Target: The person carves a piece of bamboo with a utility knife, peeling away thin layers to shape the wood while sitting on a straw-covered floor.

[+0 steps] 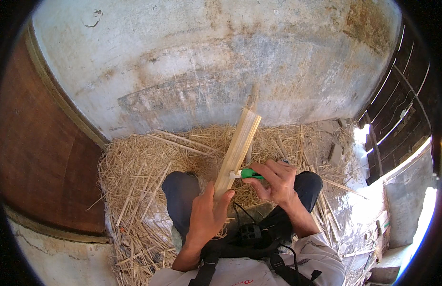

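A long, pale length of split wood or bamboo (pixel 241 138) slants up and away from my lap toward the wall. My left hand (pixel 209 209) is closed round its near end, with the thumb on the right side. In my right hand (pixel 277 182) is a green-handled utility knife (pixel 252 174), gripped with the fingers wrapped over the handle. The knife's blade points left and meets the right edge of the strip a little above my left hand. Behind the far end of the strip, another thin stick (pixel 253 95) stands against the wall.
Straw-like shavings (pixel 135 176) and loose thin sticks (pixel 329 214) cover the floor around my legs. A stained wall (pixel 197 71) rises in front, with a brown wooden panel (pixel 54 157) at left. A brick-like block (pixel 335 154) lies at right, near dark slatted boards (pixel 402 105).
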A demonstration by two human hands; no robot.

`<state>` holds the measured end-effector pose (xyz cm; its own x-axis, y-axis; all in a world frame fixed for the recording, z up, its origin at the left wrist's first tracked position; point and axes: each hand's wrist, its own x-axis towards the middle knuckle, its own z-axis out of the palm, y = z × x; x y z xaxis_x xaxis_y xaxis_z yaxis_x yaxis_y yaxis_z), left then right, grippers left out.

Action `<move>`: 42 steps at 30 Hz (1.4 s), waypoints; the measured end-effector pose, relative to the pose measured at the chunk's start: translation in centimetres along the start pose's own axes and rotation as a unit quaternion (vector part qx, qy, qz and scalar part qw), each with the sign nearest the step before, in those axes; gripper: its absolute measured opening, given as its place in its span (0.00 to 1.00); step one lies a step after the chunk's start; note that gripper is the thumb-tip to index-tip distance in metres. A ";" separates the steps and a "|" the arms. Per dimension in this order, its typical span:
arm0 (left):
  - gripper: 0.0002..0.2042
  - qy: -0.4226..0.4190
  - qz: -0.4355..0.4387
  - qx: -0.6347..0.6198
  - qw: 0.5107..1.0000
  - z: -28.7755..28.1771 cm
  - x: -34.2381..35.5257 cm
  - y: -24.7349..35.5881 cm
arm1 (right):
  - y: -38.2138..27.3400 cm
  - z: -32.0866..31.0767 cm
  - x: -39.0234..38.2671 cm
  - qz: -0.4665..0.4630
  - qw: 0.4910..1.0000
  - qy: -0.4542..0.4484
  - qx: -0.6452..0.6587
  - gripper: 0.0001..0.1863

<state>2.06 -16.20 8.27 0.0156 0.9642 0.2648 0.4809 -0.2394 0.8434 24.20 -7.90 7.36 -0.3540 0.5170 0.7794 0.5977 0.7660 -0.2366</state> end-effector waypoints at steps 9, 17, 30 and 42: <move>0.16 -0.077 -0.029 -0.023 0.996 1.2 -3.7 -3.2 | 9.3 -2.8 1.8 0.268 0.947 0.172 -0.050 0.14; 0.15 -0.109 -0.140 -0.098 0.979 0.9 -2.1 -3.3 | 5.2 -0.9 -1.1 0.283 0.943 0.019 0.173 0.16; 0.15 -0.005 0.077 -0.045 0.996 0.2 -1.6 2.5 | 0.0 2.9 -2.4 0.394 0.826 0.040 0.401 0.10; 0.17 -0.480 0.402 -0.488 0.609 0.2 -2.2 6.3 | 0.5 4.1 -3.5 0.373 0.836 0.039 0.401 0.13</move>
<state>5.26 -19.77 12.94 0.6319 0.0022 0.7751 -0.7621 -0.1807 0.6218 22.76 -7.79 2.15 -0.0308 0.9622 0.2706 -0.0535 0.2688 -0.9617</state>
